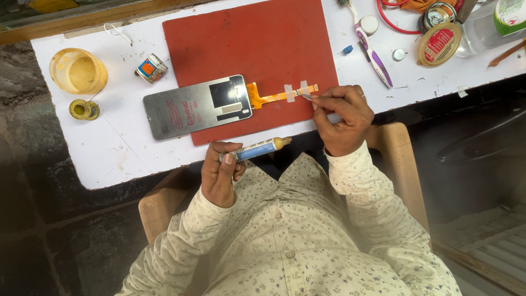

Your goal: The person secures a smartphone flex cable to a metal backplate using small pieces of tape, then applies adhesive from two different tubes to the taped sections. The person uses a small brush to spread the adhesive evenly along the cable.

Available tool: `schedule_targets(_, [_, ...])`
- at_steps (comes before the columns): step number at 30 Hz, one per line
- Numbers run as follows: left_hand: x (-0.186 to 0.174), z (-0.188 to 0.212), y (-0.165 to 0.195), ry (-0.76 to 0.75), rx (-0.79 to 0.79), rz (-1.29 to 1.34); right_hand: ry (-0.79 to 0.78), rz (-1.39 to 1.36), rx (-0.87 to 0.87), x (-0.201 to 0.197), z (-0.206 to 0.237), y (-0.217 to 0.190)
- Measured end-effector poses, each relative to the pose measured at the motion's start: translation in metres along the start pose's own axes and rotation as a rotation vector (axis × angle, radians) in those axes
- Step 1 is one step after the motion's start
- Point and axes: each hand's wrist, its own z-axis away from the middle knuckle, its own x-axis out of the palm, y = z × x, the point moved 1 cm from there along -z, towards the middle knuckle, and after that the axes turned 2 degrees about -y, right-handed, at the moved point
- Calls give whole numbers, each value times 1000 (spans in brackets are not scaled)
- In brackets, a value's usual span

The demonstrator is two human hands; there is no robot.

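Mid-repair on the red mat (252,44): right hand (342,118) has its fingers pinched shut on a thin tool, tip at the end of the orange flex cable (274,97), which runs out of the phone panel (197,107). Left hand (219,175) is wrapped around a syringe (257,149) at the tabletop (109,153) edge. Next move probably needs a steady, tiny touch. Count: one cable, two tape strips, one panel, one syringe.

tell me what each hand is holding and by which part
Left hand grips a syringe by its plunger end. Right hand pinches a thin metal tool by its rear, tip at the taped orange flex cable.
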Motion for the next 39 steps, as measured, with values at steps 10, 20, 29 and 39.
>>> schedule_targets(10, [5, -2, 7, 48, -47, 22, 55, -426, 318, -14, 10, -4])
schedule_targets(20, [12, -42, 73, 4, -2, -542, 239, -497, 479, -46, 19, 16])
schedule_targets(29, [18, -145, 90, -17, 190, -634, 259, -589, 477, -72, 10, 37])
schedule_targets(39, [34, -236, 78, -9, 10, -675, 299, -670, 538, -74, 5, 40])
